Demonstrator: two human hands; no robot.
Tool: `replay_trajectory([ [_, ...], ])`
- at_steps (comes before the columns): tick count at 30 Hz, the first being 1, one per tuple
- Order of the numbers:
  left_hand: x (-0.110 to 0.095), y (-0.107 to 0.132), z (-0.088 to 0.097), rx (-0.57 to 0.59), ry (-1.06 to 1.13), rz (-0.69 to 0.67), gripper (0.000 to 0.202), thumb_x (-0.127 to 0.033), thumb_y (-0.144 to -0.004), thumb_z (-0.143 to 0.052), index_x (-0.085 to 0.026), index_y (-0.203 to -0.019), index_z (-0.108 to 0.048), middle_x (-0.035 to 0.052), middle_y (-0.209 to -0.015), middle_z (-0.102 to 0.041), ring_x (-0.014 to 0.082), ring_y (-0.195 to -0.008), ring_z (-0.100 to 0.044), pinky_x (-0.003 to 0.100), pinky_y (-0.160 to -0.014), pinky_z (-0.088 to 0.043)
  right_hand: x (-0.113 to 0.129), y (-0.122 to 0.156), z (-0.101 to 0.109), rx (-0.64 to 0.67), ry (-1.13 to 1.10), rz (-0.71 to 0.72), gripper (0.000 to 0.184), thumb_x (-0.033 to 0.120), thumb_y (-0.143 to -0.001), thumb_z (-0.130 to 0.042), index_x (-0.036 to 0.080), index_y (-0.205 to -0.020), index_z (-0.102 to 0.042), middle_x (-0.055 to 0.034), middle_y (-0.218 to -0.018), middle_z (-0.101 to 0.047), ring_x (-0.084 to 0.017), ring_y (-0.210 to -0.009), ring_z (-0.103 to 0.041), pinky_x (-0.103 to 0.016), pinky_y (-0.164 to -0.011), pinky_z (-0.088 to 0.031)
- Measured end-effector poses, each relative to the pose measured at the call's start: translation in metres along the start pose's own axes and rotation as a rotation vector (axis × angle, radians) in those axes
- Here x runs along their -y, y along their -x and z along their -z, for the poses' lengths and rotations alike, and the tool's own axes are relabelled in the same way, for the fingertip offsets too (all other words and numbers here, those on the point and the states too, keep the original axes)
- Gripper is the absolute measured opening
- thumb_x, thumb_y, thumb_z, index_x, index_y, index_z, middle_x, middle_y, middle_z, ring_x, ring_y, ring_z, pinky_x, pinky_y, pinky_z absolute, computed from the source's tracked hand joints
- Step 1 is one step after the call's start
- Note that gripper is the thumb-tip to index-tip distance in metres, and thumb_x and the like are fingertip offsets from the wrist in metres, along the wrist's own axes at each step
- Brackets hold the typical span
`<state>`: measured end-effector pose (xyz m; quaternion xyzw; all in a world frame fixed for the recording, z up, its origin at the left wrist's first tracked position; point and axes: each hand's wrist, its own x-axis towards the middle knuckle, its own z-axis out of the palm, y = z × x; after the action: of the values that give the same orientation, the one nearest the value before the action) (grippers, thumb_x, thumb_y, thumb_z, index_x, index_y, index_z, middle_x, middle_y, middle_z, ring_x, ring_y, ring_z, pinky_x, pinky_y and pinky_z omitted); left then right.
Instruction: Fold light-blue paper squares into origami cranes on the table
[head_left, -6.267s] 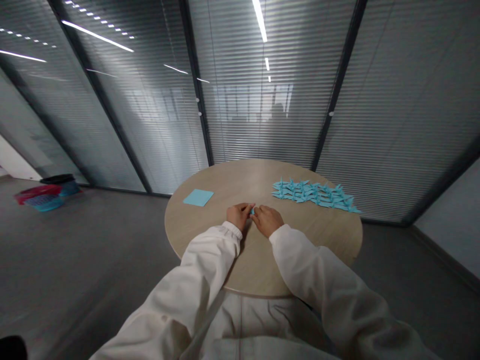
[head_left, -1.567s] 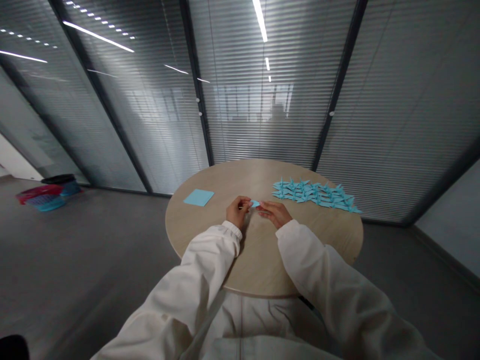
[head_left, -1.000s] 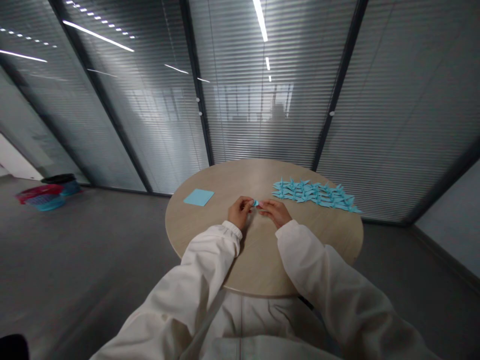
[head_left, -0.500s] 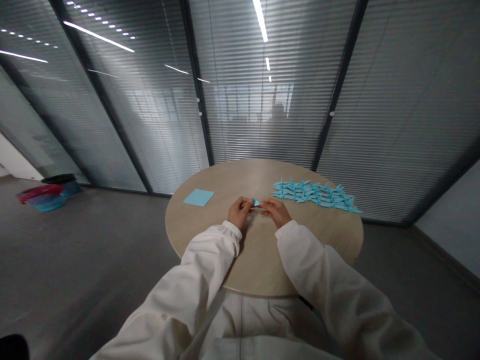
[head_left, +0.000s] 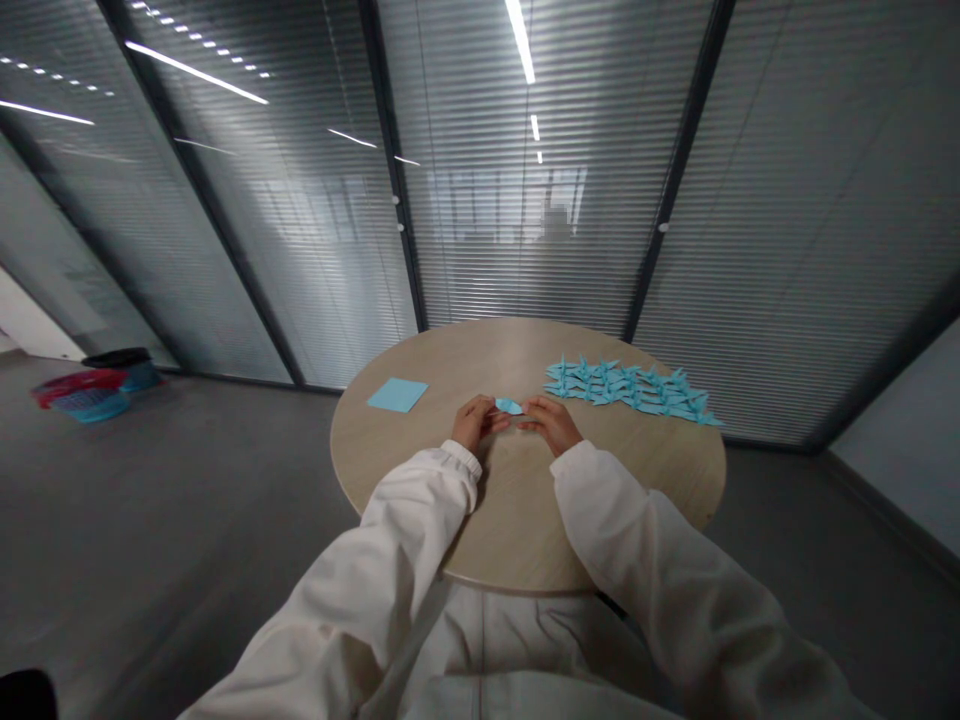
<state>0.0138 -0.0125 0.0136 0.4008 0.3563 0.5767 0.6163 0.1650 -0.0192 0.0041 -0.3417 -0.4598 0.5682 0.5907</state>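
Between my two hands is a small folded piece of light-blue paper, held a little above the round table. My left hand is closed on its left end, fingers curled under it. The right end is pinched by my right hand. Part of the paper is hidden behind the fingers, so its exact folds are too small to make out. To the left lies a flat stack of square blue paper. Rows of blue origami cranes stand close together to the right of my right hand.
The round wooden table has its near edge by my lap. Behind it rises a glass partition with blinds. Two lined baskets, one with a red bag and one with a black bag, stand on the floor at the left.
More of the folded paper now shows between my hands. My left fingers have shifted slightly left along it. The right hand, the paper stack and the cranes stay in place.
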Motion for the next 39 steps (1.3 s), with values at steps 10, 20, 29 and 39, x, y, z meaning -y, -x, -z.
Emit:
replay_trajectory([
  [10, -0.001, -0.001, 0.002, -0.039, 0.178, 0.156, 0.014, -0.018, -0.066, -0.061, -0.014, -0.078, -0.055, 0.0049, -0.075, -0.066, 0.0192, -0.072, -0.068, 0.029, -0.070, -0.055, -0.001, -0.002, 0.002, 0.066, -0.066, 0.030, 0.021, 0.031, -0.055, -0.072, 0.018, -0.062, -0.057, 0.0010, -0.069, -0.058, -0.014, -0.072, -0.057, -0.030, -0.070, -0.050],
  [20, -0.002, -0.006, 0.006, -0.063, 0.257, 0.224, 0.007, -0.013, -0.068, -0.059, -0.013, -0.073, -0.056, 0.0051, -0.073, -0.067, 0.0157, -0.067, -0.066, 0.026, -0.066, -0.057, -0.005, -0.003, 0.004, 0.100, -0.137, 0.052, 0.024, 0.032, -0.057, -0.074, 0.018, -0.065, -0.057, 0.0004, -0.070, -0.059, -0.015, -0.071, -0.059, -0.034, -0.074, -0.050],
  [29, 0.004, -0.009, 0.005, -0.103, 0.166, 0.083, 0.012, -0.022, -0.069, -0.066, -0.013, -0.068, -0.059, 0.0017, -0.062, -0.061, 0.0096, -0.061, -0.060, 0.018, -0.060, -0.051, -0.007, -0.005, 0.005, 0.016, 0.004, 0.037, 0.026, 0.036, -0.057, -0.070, 0.018, -0.065, -0.052, 0.0015, -0.067, -0.059, -0.016, -0.071, -0.061, -0.031, -0.068, -0.050],
  [39, 0.003, 0.002, -0.001, -0.020, -0.498, -0.343, 0.012, -0.030, -0.070, -0.066, -0.018, -0.067, -0.066, 0.0011, -0.066, -0.063, 0.0115, -0.057, -0.056, 0.019, -0.056, -0.045, -0.010, -0.001, -0.003, 0.024, 0.364, 0.071, 0.024, 0.036, -0.063, -0.064, 0.021, -0.074, -0.049, 0.0019, -0.066, -0.062, -0.015, -0.068, -0.061, -0.024, -0.054, -0.046],
])
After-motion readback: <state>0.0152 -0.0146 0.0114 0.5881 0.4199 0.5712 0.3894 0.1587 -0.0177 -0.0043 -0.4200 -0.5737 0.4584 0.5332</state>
